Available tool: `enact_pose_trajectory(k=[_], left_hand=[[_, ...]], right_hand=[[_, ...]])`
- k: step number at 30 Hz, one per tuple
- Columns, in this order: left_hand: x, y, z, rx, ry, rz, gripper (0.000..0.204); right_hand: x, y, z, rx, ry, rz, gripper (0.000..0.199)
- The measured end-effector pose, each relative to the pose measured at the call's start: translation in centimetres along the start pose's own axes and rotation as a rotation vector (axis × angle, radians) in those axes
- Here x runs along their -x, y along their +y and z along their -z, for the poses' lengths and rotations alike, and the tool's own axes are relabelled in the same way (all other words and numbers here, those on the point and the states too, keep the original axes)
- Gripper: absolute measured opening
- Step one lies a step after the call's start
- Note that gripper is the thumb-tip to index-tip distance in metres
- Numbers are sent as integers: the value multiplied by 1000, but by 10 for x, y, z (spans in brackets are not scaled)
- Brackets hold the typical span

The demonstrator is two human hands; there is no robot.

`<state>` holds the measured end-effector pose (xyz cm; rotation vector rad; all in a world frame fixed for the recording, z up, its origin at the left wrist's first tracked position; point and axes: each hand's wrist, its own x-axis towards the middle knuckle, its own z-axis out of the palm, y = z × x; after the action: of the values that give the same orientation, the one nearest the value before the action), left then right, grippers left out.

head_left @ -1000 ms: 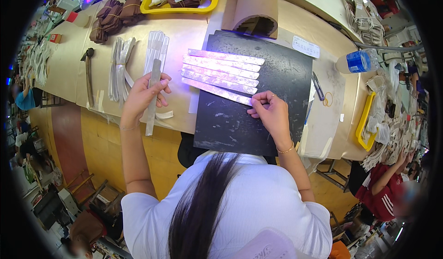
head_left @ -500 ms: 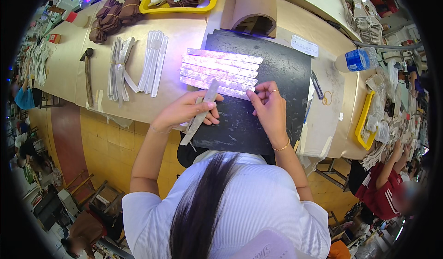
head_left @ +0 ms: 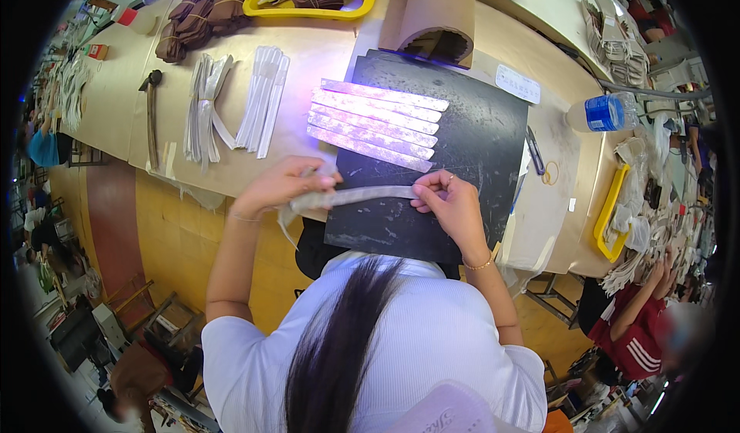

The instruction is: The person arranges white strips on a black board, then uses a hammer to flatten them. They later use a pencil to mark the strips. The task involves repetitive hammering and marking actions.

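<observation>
I pinch the pale strip (head_left: 374,194) in my right hand (head_left: 455,205); left hand (head_left: 285,182) half-curled, hold too blurred to tell. Probably straightening it; next needs steady tension.

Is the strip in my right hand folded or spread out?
Spread out: the strip reaches lengthwise from your right hand toward your left hand, gently bowed. Its far end is too blurred to tell.

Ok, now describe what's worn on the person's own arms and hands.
Short white sleeves leave both forearms bare. The left hand, ungloved, has a thin band at the wrist. The right hand, also ungloved, has a gold-coloured bracelet at the wrist and a ring on one finger.
</observation>
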<state>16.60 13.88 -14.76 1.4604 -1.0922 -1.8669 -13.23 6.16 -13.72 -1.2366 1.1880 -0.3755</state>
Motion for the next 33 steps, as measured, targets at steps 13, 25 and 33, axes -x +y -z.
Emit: enact_pose_trajectory(k=[13,25,33], left_hand=[[23,16,0,36,144,130,34],[-10,24,-9,84,160,98,33],[-18,35,-41,149,-140,58,29]], right_hand=[[-4,4,-8,6,215,71,12],[-5,-4,-13,399,304,318,12],[1,-24,-14,228,43,495,21]])
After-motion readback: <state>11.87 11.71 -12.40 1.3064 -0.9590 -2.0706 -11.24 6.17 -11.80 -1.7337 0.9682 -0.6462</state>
